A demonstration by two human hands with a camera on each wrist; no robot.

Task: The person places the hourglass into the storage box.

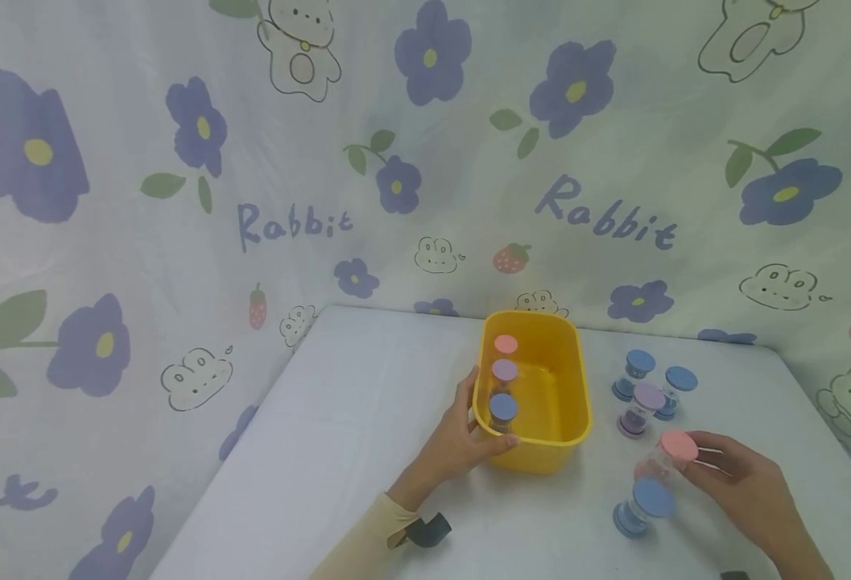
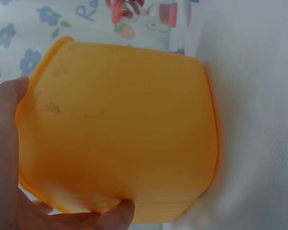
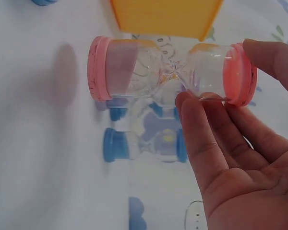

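My right hand point(image 1: 747, 483) pinches the upper end of a pink-capped sand timer point(image 3: 175, 72) between thumb and fingers. The timer is upright, clear glass with a narrow waist, and its lower cap hangs just above the tabletop. My left hand point(image 1: 457, 443) grips the near left corner of a yellow plastic bin point(image 1: 541, 457), thumb over the rim and fingers along the outer side. Inside the bin, along its left wall, stand a pink timer point(image 1: 506, 344), a purple timer point(image 1: 505, 370) and a blue timer point(image 1: 503, 408) in a row.
A blue timer point(image 1: 653, 498) stands just in front of the pink one. Behind it are a purple timer point(image 1: 648, 396) and two blue timers, one left point(image 1: 639, 362) and one right point(image 1: 681, 379). A patterned curtain point(image 1: 432, 161) rises behind the white tabletop point(image 1: 367, 387).
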